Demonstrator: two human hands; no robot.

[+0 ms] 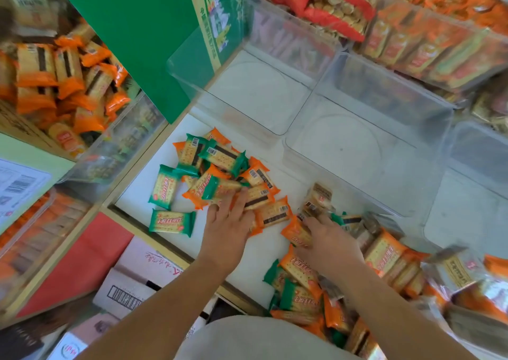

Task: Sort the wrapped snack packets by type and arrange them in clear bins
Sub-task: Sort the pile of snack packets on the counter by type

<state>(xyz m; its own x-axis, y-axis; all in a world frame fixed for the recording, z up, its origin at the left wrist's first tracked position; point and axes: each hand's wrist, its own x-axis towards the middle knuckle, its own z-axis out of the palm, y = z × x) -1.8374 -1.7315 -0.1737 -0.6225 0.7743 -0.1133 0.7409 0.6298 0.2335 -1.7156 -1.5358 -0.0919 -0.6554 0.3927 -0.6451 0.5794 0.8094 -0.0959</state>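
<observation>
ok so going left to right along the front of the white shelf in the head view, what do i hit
flat green-wrapped cracker packet → left hand → orange-wrapped cracker packet with a dark stripe → right hand → orange-wrapped cracker packet on the right-hand heap

Shows a white surface carrying a loose heap of green and orange snack packets, with clear bins just behind.

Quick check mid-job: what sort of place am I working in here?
Probably a shop's bulk-snack display: clear bins packed with wrapped packets stand around, loose packets lie on the white shelf, and shipping cartons sit below it.
</observation>
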